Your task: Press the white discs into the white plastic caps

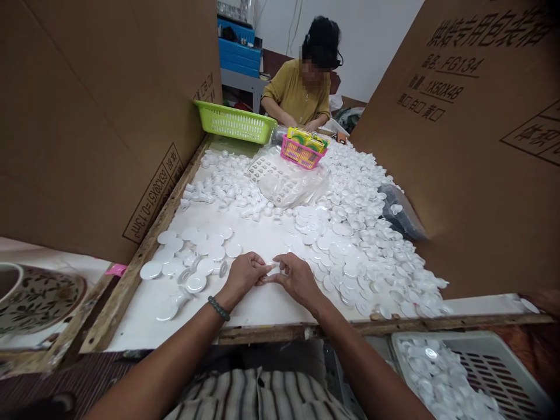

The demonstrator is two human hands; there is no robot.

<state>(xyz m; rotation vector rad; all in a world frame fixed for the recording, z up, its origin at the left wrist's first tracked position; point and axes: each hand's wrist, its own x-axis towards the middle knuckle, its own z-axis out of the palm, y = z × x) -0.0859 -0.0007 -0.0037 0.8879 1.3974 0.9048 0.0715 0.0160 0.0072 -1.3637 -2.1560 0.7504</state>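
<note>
Near the front of the white table [258,233], my two hands meet over a small white plastic piece [273,269]. The fingers of my left hand [245,275] are closed in a pinch at its left side. From the right, the thumb and fingers of my right hand [298,276] close on the same piece, hiding much of it. Left of my hands lie several white round discs [216,252], some with stems or cups joined to them. A spread of overlapping white discs [345,265] lies close on the right.
Tall cardboard walls [109,116] [472,192] flank the table. At the back are a green basket [236,123], a pink basket [301,154] with yellow packets, and a plastic bag [280,181]. A person [297,93] sits opposite. A crate [503,373] of white parts stands below right.
</note>
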